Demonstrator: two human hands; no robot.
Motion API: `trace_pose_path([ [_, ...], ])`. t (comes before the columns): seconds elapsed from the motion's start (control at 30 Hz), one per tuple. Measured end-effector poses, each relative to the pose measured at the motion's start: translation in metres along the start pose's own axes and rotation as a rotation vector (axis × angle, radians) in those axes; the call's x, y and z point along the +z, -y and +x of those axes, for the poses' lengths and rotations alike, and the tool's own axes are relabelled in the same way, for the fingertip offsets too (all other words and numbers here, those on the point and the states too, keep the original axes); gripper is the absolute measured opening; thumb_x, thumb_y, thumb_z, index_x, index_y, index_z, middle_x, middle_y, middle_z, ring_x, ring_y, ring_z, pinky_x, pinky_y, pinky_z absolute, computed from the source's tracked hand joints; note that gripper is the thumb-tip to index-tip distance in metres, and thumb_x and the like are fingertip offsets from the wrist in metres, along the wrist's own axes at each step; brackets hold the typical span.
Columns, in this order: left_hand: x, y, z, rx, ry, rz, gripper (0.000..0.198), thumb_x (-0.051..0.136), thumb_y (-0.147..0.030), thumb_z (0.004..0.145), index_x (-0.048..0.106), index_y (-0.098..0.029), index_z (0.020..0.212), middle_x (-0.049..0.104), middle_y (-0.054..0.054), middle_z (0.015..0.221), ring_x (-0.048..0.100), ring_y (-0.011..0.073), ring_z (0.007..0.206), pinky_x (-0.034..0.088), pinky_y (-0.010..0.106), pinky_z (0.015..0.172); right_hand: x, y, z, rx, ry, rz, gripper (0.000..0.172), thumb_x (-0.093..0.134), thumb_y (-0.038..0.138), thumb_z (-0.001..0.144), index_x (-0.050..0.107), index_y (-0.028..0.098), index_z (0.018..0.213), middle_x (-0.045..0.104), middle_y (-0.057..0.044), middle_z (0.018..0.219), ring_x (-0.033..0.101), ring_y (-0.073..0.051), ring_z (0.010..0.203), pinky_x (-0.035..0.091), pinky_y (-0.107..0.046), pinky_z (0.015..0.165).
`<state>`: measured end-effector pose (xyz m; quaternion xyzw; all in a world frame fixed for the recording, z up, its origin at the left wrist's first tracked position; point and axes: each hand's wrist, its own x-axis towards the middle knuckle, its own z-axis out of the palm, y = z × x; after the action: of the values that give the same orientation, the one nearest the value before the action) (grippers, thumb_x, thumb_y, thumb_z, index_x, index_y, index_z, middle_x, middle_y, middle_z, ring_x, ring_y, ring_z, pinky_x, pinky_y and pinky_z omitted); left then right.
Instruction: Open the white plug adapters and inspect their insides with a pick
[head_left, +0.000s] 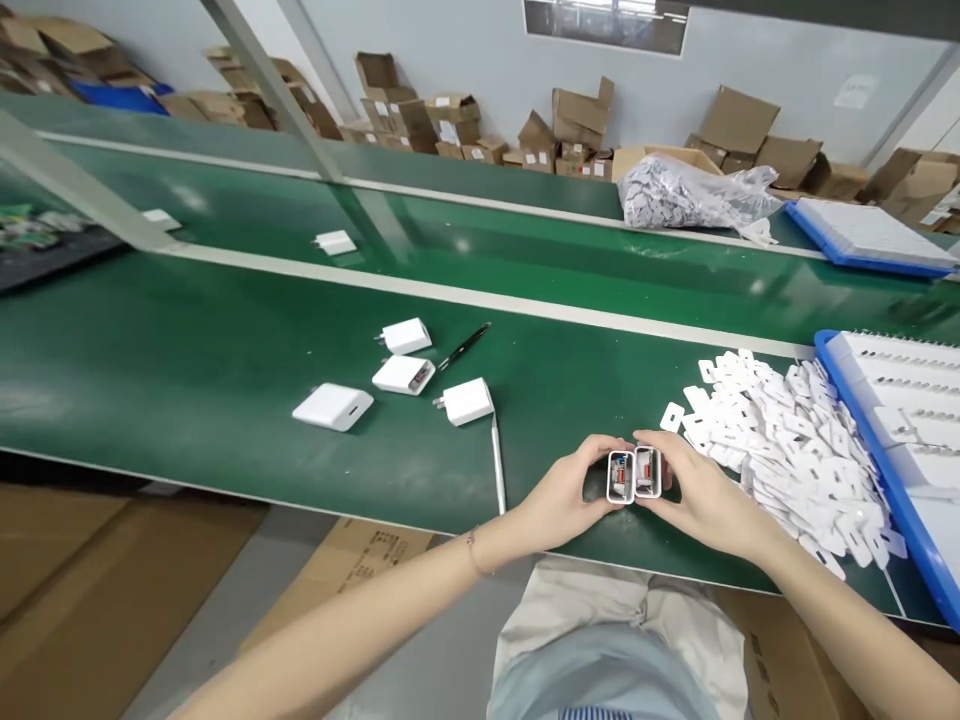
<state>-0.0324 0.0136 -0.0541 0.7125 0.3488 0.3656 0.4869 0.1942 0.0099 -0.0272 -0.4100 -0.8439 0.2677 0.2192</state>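
Note:
My left hand grips a white charger housing between thumb and fingers, its uncapped end facing up and its inner parts showing. In my right hand is a second uncapped charger housing, held side by side with the first; the two appear to touch. Right of my right hand spreads a heap of small white end caps with slots in them. A thin silver pen-like tool lies to the left of my left hand, its tip by a white charger.
Further left lie more chargers and black tweezers. A blue tray with white rows stands at the right edge. Across the green belt sit a plastic bag of white parts and another blue tray. Metal posts rise at left.

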Motion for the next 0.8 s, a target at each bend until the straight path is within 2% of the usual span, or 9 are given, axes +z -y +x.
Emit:
trace_pose_path([
  [0.13,0.002,0.005,-0.006,-0.007,0.018,0.079,0.041,0.068,-0.021,0.089,0.053,-0.023,0.127,0.068,0.010,0.132,0.068,0.0250,0.120,0.054,0.042,0.104,0.014,-0.004,-0.006,0.002,-0.026,0.040,0.049,0.056,0.023,0.097,0.039,0.031,0.143,0.057,-0.013,0.139,0.065,-0.029,0.120,0.061,-0.050,0.093],
  [0.27,-0.003,0.005,-0.003,0.010,0.063,0.189,0.046,0.067,-0.020,0.090,0.055,-0.024,0.134,0.065,0.010,0.141,0.062,0.0276,0.130,0.050,0.046,0.112,0.017,-0.004,-0.011,0.028,-0.011,0.047,0.052,0.055,0.026,0.099,0.036,0.032,0.147,0.054,-0.013,0.144,0.059,-0.030,0.132,0.057,-0.053,0.103],
  [0.37,-0.005,0.009,-0.003,0.033,0.087,0.219,0.049,0.062,-0.016,0.092,0.052,-0.025,0.139,0.062,0.011,0.145,0.059,0.0279,0.135,0.047,0.048,0.116,0.007,-0.003,-0.015,0.041,0.050,0.048,0.058,0.053,0.024,0.099,0.032,0.033,0.152,0.051,-0.012,0.150,0.056,-0.029,0.137,0.054,-0.053,0.108],
  [0.47,-0.005,0.010,-0.008,0.046,0.072,0.247,0.054,0.063,-0.018,0.093,0.046,-0.026,0.143,0.054,0.013,0.153,0.049,0.0300,0.144,0.042,0.052,0.120,-0.020,-0.006,-0.011,0.050,0.133,0.040,0.063,0.053,0.028,0.098,0.028,0.034,0.156,0.052,-0.010,0.152,0.062,-0.026,0.128,0.058,-0.049,0.103],
  [0.57,-0.002,0.006,-0.017,-0.009,0.029,0.312,0.061,0.069,-0.024,0.090,0.043,-0.027,0.145,0.044,0.015,0.159,0.040,0.0338,0.149,0.040,0.057,0.120,-0.047,-0.016,0.007,0.132,0.075,-0.207,0.045,0.041,0.034,0.104,0.045,0.029,0.148,0.057,-0.010,0.147,0.060,-0.027,0.129,0.051,-0.051,0.109],
  [0.63,0.000,0.002,-0.023,-0.060,-0.020,0.359,0.062,0.071,-0.025,0.089,0.044,-0.028,0.145,0.045,0.014,0.157,0.041,0.0358,0.147,0.043,0.058,0.117,-0.054,-0.028,0.024,0.201,0.066,-0.385,0.043,0.046,0.039,0.102,0.055,0.022,0.140,0.059,-0.016,0.143,0.055,-0.035,0.134,0.044,-0.058,0.113],
  [0.73,0.005,-0.001,-0.028,-0.090,-0.085,0.360,0.064,0.070,-0.025,0.090,0.041,-0.029,0.147,0.047,0.013,0.155,0.047,0.0345,0.141,0.045,0.055,0.115,-0.047,-0.046,0.045,0.258,0.133,-0.446,0.041,0.062,0.035,0.093,0.065,0.015,0.129,0.067,-0.022,0.127,0.057,-0.043,0.126,0.041,-0.064,0.109],
  [0.8,0.008,-0.001,-0.026,-0.084,-0.098,0.334,0.065,0.070,-0.024,0.090,0.041,-0.029,0.148,0.050,0.012,0.151,0.050,0.0331,0.138,0.047,0.053,0.113,-0.039,-0.056,0.054,0.284,0.153,-0.434,0.040,0.066,0.030,0.089,0.068,0.016,0.126,0.068,-0.020,0.121,0.061,-0.041,0.120,0.045,-0.060,0.105],
])
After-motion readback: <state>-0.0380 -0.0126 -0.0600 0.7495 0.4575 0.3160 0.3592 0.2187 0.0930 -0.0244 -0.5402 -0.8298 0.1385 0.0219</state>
